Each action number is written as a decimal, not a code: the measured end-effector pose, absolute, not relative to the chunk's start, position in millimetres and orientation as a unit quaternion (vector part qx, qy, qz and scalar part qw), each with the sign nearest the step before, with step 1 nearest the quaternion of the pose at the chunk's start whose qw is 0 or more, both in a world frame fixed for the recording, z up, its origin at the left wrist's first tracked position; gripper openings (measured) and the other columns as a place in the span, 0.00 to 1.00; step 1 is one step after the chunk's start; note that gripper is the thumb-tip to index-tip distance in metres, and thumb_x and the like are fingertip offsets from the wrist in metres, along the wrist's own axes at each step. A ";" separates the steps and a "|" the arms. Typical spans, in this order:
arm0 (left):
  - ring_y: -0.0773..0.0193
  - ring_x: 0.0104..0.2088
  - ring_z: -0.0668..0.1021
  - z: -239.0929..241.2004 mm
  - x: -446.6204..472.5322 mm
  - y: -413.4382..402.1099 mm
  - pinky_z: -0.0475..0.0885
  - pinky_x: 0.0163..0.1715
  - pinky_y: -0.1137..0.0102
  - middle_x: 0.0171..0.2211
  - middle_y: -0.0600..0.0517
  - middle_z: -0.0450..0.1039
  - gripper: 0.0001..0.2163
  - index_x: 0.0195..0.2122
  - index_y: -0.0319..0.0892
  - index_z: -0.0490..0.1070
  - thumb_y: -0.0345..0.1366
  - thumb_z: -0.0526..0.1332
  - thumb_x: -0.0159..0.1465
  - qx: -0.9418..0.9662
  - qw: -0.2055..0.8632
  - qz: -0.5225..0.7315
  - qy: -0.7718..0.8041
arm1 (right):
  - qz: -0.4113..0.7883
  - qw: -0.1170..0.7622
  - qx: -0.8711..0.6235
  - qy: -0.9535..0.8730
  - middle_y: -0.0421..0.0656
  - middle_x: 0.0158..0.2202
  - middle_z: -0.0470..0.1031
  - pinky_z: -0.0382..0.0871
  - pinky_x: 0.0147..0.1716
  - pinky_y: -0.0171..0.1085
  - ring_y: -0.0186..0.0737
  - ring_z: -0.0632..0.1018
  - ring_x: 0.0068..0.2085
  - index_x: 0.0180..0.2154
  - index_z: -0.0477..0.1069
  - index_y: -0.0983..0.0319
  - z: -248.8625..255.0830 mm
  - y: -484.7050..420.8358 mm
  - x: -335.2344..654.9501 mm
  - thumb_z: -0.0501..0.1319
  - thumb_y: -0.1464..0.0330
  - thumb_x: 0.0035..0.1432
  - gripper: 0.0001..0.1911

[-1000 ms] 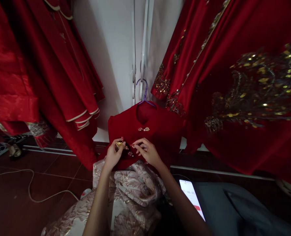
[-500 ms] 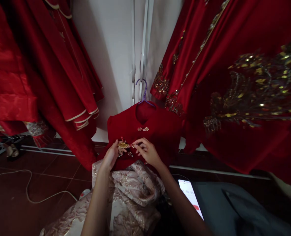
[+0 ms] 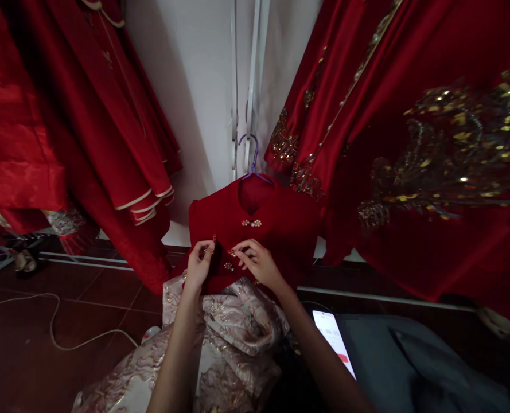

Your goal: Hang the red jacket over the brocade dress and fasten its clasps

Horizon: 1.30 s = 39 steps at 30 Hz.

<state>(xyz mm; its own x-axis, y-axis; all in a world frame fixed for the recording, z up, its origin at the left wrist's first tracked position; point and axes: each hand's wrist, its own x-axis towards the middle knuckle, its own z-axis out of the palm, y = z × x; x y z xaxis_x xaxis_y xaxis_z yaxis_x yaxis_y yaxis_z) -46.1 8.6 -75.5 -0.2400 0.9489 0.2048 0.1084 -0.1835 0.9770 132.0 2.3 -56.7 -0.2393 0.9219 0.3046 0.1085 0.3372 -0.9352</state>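
Observation:
A red sleeveless garment (image 3: 220, 215) hangs in front of me on a purple hanger (image 3: 253, 156). A pearl-and-gold clasp (image 3: 252, 223) sits below its neckline, and a small flower-shaped ornament (image 3: 229, 266) lies lower on the cloth. My left hand (image 3: 199, 265) is closed at the garment's left side; a small red beaded piece (image 3: 214, 238) sticks up past the thumb, while the rest of what it holds is hidden. Opposite, my right hand (image 3: 257, 265) pinches a small red-and-gold beaded ornament (image 3: 233, 252) between thumb and forefinger. The hands are apart over the garment's front.
Pale patterned fabric (image 3: 241, 321) is heaped below my hands. Red garments (image 3: 121, 137) hang at left, and a sequined red garment (image 3: 409, 252) hangs at right. A lit phone (image 3: 332, 341) lies beside a dark grey surface (image 3: 392, 355). A white cable (image 3: 52, 321) crosses the tiled floor.
My left hand has turned and closed, and the gold fan-shaped ornament seen in it before is out of sight. The right hand keeps its pinch in nearly the same spot.

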 end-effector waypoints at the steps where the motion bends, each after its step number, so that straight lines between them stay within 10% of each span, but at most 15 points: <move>1: 0.63 0.39 0.75 -74.4 -46.7 7.1 0.69 0.40 0.69 0.37 0.49 0.74 0.13 0.36 0.41 0.71 0.45 0.59 0.57 0.511 0.302 0.594 0.543 | 0.423 0.482 -0.390 -0.661 0.42 0.33 0.71 0.73 0.23 0.30 0.31 0.74 0.27 0.38 0.69 0.61 -57.3 2.3 131.1 0.58 0.61 0.55 0.12; 13: 0.66 0.35 0.73 -78.3 -40.5 20.2 0.68 0.38 0.71 0.35 0.50 0.71 0.07 0.37 0.41 0.67 0.36 0.57 0.58 0.495 0.193 0.651 0.542 | 0.407 0.503 -0.400 -0.649 0.41 0.33 0.70 0.73 0.23 0.31 0.32 0.74 0.29 0.39 0.68 0.60 -52.0 22.6 113.4 0.60 0.60 0.52 0.14; 39: 0.62 0.38 0.78 -75.0 -53.7 18.5 0.72 0.45 0.63 0.38 0.46 0.77 0.17 0.39 0.38 0.73 0.37 0.66 0.48 0.507 0.400 0.612 0.457 | 0.207 0.467 -0.432 -0.743 0.41 0.35 0.76 0.70 0.35 0.35 0.34 0.76 0.31 0.39 0.72 0.59 -44.2 34.0 93.5 0.58 0.69 0.54 0.09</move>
